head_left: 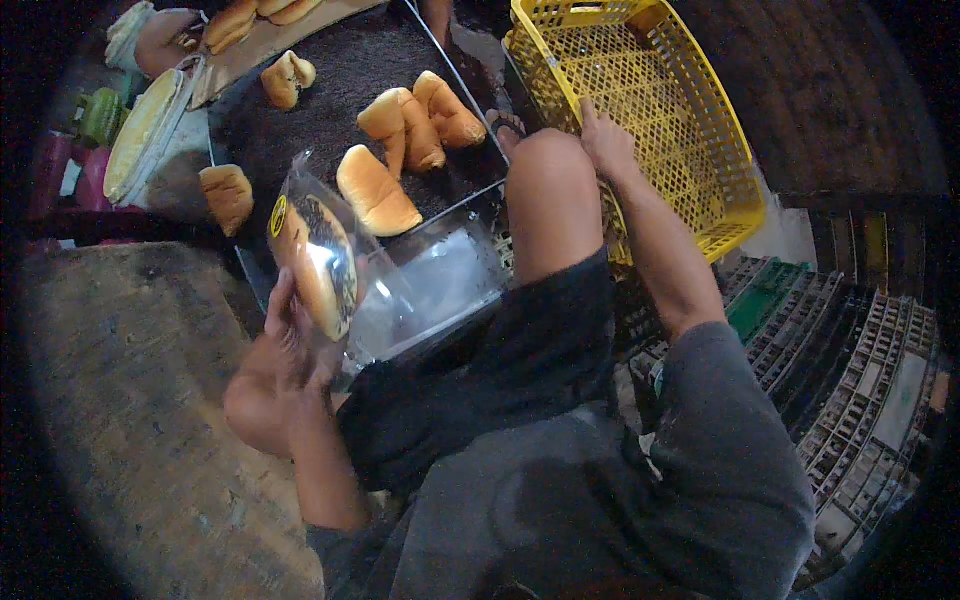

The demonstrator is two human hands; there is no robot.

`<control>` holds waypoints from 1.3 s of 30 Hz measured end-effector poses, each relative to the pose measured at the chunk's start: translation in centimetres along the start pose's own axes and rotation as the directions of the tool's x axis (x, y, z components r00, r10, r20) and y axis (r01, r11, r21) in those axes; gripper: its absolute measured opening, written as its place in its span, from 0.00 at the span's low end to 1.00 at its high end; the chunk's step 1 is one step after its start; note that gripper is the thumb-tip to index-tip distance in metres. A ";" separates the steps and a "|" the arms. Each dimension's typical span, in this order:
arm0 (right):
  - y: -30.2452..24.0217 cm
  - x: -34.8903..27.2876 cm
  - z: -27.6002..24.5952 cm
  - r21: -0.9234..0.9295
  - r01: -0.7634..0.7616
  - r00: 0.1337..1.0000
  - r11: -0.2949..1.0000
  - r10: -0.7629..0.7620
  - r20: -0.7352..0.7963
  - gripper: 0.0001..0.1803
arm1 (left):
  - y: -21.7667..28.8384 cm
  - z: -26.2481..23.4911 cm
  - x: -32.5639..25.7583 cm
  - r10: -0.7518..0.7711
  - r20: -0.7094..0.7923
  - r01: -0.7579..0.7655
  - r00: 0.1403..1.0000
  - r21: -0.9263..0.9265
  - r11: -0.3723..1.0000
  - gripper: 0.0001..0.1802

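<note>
A bread bun with a dark filling or topping (318,265), inside a clear plastic bag with a yellow round label, is held up by my left hand (290,335). My fingers wrap the lower end of the bag. On the right, my right hand (607,143) grips the near side rim of a yellow plastic crate (742,165), which is tilted. Beyond the bagged bun, several plain buns (380,190) lie loose on a dark tray (300,125). Clear plastic packaging (445,265) lies at the tray's near edge, beside my leg.
More buns (232,25) rest on a brown board at the far left. A clear bag of something yellow (148,135) lies near green and pink items. Wooden boarding (140,400) spreads at the left, and grey and green crates (860,370) are on the right.
</note>
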State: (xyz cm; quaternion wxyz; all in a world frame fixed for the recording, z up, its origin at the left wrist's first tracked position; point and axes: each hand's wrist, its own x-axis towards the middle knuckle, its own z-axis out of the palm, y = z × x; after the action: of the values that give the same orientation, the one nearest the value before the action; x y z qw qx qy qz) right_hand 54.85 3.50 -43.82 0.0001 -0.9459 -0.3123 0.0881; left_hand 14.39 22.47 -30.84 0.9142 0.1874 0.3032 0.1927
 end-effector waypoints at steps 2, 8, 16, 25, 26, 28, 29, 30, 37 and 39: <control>0.3 1.7 -1.3 -0.041 0.014 0.991 0.999 -0.008 0.131 0.46 | 1.0 -0.1 1.2 0.012 0.067 -0.003 0.998 -0.128 0.992 0.28; -13.5 -3.8 -19.2 0.824 0.427 0.847 0.372 -0.484 -0.220 0.47 | 2.7 5.2 3.9 0.223 0.465 -0.282 0.856 0.060 0.958 0.36; -11.9 -6.4 -16.7 0.996 0.070 0.952 0.046 -0.302 -0.053 0.46 | -6.1 0.2 5.1 0.336 0.091 -0.093 0.937 0.996 -0.010 0.27; 3.8 10.1 -6.7 0.160 -0.003 1.000 0.987 0.003 0.002 0.31 | -8.2 -3.3 7.3 -0.086 -0.293 0.225 0.952 0.863 -0.452 0.35; 3.2 10.9 -5.4 0.149 -0.047 0.999 0.988 0.044 0.022 0.30 | -8.1 -3.5 7.0 -0.115 -0.327 0.261 0.938 0.885 -0.386 0.35; 1.7 13.6 -3.1 0.263 -0.044 0.998 0.964 0.052 -0.023 0.38 | -8.5 -4.1 6.6 -0.072 -0.338 0.279 0.938 0.864 -0.420 0.32; 1.5 15.4 -1.3 0.345 -0.026 0.995 0.938 0.058 -0.082 0.41 | -8.4 -3.5 6.4 -0.061 -0.335 0.282 0.940 0.866 -0.413 0.32; 1.5 17.1 0.5 0.425 -0.005 0.988 0.905 0.071 -0.140 0.44 | -8.5 -3.4 6.1 -0.051 -0.331 0.283 0.942 0.869 -0.406 0.31; -3.6 12.1 -8.1 0.893 0.250 0.967 0.374 -0.142 -0.211 0.37 | -4.4 2.3 0.8 -0.219 -0.229 0.251 0.949 0.965 0.080 0.22; -6.6 4.3 -13.6 0.828 0.392 0.861 0.401 -0.477 -0.176 0.33 | -3.2 6.6 0.6 0.097 0.000 -0.002 0.995 1.000 0.022 0.20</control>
State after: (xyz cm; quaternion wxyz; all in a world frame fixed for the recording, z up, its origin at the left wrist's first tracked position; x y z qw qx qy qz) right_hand 56.61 12.16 -30.77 0.4647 -0.7057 -0.4642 0.2658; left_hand 19.73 18.52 -27.72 0.5047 0.7765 0.3757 -0.0360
